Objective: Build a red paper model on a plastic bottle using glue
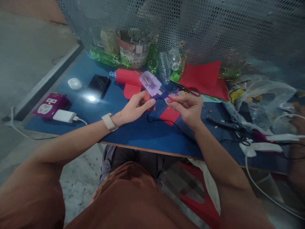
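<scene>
My left hand (134, 108) holds a translucent purple glue gun (150, 83) tilted over the blue table (133, 133), its tip pointing right. My right hand (187, 106) pinches a thin red strip (171, 98) close to the gun's tip. A small red paper piece (169, 115) lies under my right hand. The gun's black cord (164, 121) runs across the table toward me. A pale watch (109, 122) sits on my left wrist.
Red paper sheets (202, 76), red-handled scissors (190, 91), plastic bottles (166, 63) and a paper-wrapped tub (133, 47) stand at the back by a perforated screen. A black phone (98, 86), white mouse (75, 83), purple power strip (49, 105) lie left; plastic bags, cables right.
</scene>
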The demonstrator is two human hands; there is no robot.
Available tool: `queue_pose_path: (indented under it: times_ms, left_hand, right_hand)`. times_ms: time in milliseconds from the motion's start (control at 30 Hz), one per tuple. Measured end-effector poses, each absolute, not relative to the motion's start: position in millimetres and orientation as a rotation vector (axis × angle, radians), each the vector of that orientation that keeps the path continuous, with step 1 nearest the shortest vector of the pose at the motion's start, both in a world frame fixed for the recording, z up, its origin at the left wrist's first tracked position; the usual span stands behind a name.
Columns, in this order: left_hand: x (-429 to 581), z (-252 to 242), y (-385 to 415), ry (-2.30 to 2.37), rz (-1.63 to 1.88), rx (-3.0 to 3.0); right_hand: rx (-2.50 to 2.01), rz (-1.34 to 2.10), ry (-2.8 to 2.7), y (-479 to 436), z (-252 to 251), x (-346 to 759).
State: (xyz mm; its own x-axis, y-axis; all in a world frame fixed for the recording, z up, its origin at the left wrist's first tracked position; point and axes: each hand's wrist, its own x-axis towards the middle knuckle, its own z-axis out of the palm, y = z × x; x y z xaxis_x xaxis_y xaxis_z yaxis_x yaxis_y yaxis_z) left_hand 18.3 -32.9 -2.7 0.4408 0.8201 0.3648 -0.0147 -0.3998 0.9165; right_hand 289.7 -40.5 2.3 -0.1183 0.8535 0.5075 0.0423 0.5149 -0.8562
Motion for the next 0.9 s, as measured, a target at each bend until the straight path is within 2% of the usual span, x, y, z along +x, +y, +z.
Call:
queue_pose_path:
  times_ms: [900]
  left_hand:
    - [16.8, 1.0, -39.3, 0.528, 0.949, 1.772]
  right_hand:
    - [-0.823, 0.993, -1.524, -47.4, 7.7, 287.1]
